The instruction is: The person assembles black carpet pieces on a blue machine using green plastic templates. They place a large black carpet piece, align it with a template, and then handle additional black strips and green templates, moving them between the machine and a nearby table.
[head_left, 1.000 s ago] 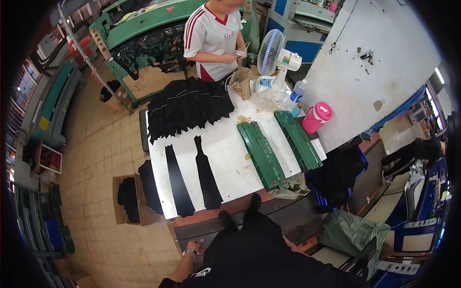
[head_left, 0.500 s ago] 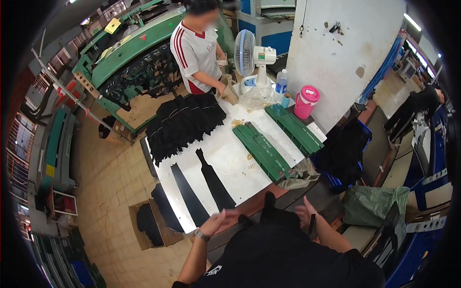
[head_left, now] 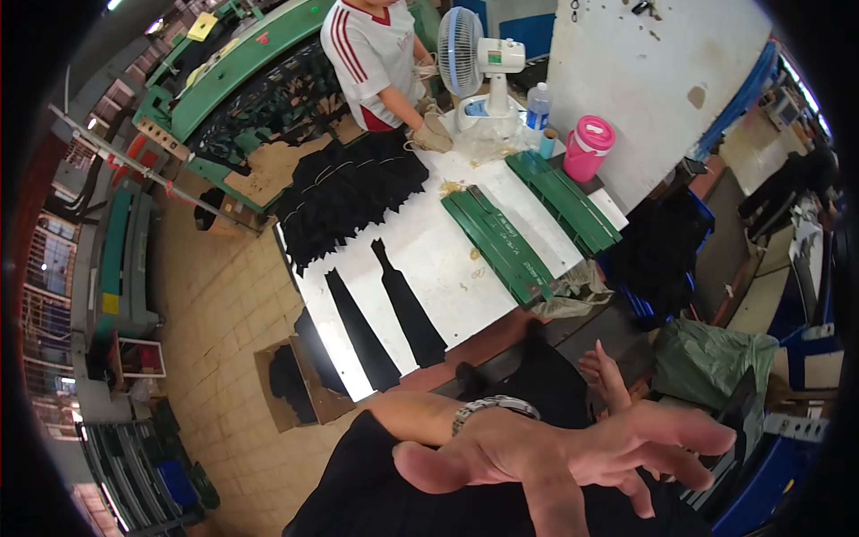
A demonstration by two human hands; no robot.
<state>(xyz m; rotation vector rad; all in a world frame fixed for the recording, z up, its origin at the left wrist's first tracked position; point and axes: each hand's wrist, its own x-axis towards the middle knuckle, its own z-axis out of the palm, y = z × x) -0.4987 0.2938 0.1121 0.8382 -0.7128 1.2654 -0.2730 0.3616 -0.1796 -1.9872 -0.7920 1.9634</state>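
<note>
My left hand [head_left: 559, 447], with a metal-band watch on its wrist, reaches across my lap close to the camera. Its fingers are spread and hold nothing. My right hand [head_left: 608, 378] is partly hidden behind it, over my right leg; its visible fingers are stretched out and empty. Neither hand touches the white table [head_left: 429, 285] ahead. Two long black fabric pieces lie on its near left part: a straight strip [head_left: 361, 331] and one with a narrow neck [head_left: 412, 309]. A heap of black cut pieces [head_left: 353, 197] covers the far left.
Two green slatted boards [head_left: 501, 242] lie on the table's right. Behind stand a fan [head_left: 461, 54], a water bottle [head_left: 538, 106] and a pink jug [head_left: 590, 148]. A gloved co-worker [head_left: 371, 63] stands at the far side. A cardboard box [head_left: 333, 413] sits on the floor, left.
My left hand has risen toward the camera and swung right across my lap, fingers spreading. My right hand is now partly covered by it. The view has shifted, cutting off the co-worker's head.
</note>
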